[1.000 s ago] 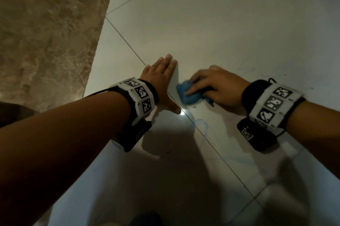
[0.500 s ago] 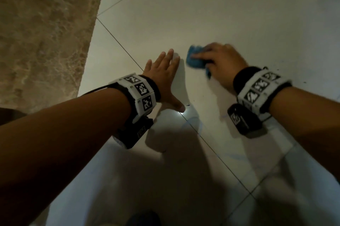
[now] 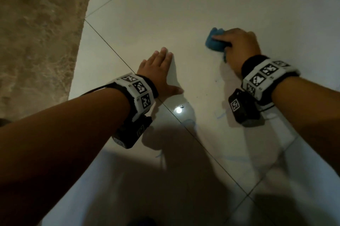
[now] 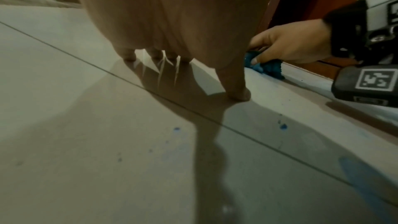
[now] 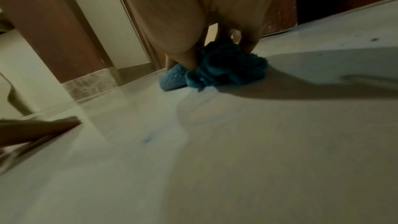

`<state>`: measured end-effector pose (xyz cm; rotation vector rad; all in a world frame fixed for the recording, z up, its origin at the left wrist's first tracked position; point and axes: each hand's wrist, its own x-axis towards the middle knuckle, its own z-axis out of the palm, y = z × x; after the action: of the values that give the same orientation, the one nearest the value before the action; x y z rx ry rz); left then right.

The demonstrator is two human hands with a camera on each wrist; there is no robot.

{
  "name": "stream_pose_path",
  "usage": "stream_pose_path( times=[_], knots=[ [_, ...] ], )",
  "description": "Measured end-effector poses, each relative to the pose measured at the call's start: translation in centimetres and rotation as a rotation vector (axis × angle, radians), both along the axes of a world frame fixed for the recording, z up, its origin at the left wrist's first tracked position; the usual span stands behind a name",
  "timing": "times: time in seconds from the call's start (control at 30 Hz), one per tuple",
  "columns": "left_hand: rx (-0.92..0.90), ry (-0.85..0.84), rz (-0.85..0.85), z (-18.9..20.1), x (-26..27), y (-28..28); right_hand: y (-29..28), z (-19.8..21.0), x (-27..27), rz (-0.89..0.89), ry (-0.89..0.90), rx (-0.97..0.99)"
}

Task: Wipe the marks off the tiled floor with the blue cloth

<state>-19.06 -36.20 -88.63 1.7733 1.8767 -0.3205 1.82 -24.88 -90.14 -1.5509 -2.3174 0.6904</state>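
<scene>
My right hand (image 3: 239,45) grips the bunched blue cloth (image 3: 214,41) against the tiled floor (image 3: 184,14); left hand (image 3: 158,71) lies flat, fingers straight; only the left wrist view shows blue specks (image 4: 283,126).

**Left hand flat, right hand gripping**

The left hand (image 3: 158,71) lies palm-down with straight fingers held close together and the thumb stretched out to the right. Its forearm reaches in from the lower left, a marker-covered band round the wrist. The right hand (image 3: 237,43) sits farther forward, knuckles up, fingers curled round the blue cloth (image 3: 214,41) and pressing it down. Its forearm comes in from the right edge, banded the same way. The two hands are apart.
</scene>
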Motion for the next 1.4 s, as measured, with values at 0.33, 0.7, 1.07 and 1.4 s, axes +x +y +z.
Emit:
stream_pose_path(
  times=[0.33, 0.7, 1.07, 1.4],
  knots=[
    [-0.019, 0.015, -0.016, 0.0, -0.1, 0.1, -3.7, 0.4, -1.7, 0.329, -0.046, -0.008],
    [-0.067, 0.038, -0.083, 0.2, 2.5, -1.1, -3.1, 1.4, -0.3, 0.371, -0.055, -0.076],
    [-0.064, 0.074, -0.076, 0.3, 2.9, -1.4, -7.0, 1.1, -0.1, 0.224, -0.100, -0.013],
    [-0.105, 0.015, -0.118, 1.2, 2.4, -1.8, -2.2, 1.3, 3.2, -0.078, -0.155, -0.058]
  ],
)
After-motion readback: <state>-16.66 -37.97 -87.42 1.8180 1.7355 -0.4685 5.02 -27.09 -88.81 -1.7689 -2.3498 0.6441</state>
